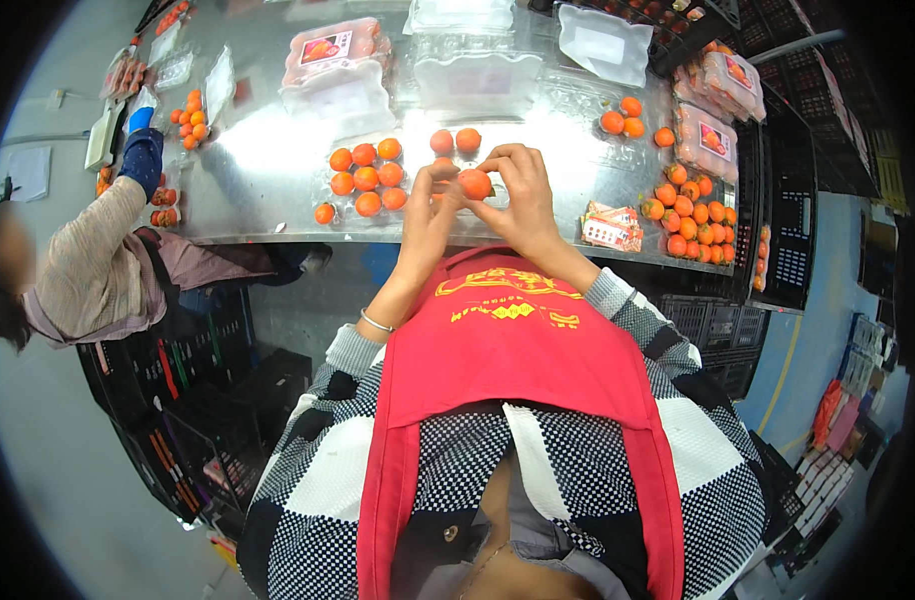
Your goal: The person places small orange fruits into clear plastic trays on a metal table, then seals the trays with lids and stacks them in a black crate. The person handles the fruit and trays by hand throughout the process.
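In front of my apron, just above the steel table (270, 195), an orange persimmon (474, 184) is held between both hands. The fingertips of my left hand (430, 214) meet its left side. My right hand (527, 191) grips it from the right with thumb and fingers, and a bit of green calyx shows there. Behind the hands, a few persimmons (468, 139) sit in a clear plastic tray that my fingers partly hide. To the left, another clear tray holds several persimmons (365, 178), with a single persimmon (324, 214) near its lower corner.
Loose persimmons (691, 217) crowd the table's right end, beside printed cards (612, 226). Labelled packs (706, 141) are stacked behind them. Open plastic boxes (478, 82) and a filled pack (330, 49) stand at the back. A co-worker's blue-gloved hand (141, 120) works at left. Black crates (791, 225) flank the right.
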A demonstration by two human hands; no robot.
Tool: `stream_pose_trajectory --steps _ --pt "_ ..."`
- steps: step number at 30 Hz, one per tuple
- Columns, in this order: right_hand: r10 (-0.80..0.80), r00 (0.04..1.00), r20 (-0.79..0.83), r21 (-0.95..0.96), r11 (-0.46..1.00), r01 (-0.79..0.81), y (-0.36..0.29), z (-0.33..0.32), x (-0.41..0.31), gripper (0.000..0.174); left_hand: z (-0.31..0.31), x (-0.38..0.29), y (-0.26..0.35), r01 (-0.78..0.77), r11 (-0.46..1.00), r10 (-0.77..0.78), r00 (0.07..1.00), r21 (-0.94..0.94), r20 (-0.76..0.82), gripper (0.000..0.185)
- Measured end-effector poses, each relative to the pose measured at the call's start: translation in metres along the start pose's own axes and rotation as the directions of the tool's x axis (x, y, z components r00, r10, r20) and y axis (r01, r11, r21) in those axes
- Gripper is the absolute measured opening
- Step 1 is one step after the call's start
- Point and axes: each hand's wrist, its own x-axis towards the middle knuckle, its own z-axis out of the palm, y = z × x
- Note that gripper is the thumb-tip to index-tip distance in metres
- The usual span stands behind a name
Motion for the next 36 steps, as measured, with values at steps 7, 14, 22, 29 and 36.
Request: stream_pose_trajectory --steps 7,14,22,29,36 --pt "-0.070 0.988 0.138 0.015 0.998 0.069 0.014 0.017 -0.011 0.049 -0.039 -0.026 -0.037 -0.006 0.993 0.034 0.971 0.117 -0.238 0.042" --pt "0.006 0.962 0.272 -0.055 0.998 0.010 0.047 0.032 -0.026 0.046 -0.116 -0.041 -0.088 0.124 0.855 0.228 0.783 0.504 -0.579 0.043" --pt "-0.117 0.915 0.385 -0.170 0.966 0.195 0.039 0.064 -0.005 0.039 -0.126 -0.032 -0.116 0.155 0.645 0.343 0.816 0.748 -0.465 0.040" --pt "-0.247 0.837 0.489 -0.353 0.821 0.449 0.036 0.085 0.009 0.032 -0.125 -0.030 -0.104 0.209 0.598 0.330 0.816 0.774 -0.475 0.038" --pt "0.222 0.850 0.479 0.186 0.920 -0.345 0.036 0.060 0.012 0.034 -0.099 -0.017 -0.061 0.073 0.856 0.236 0.826 0.512 -0.513 0.024"
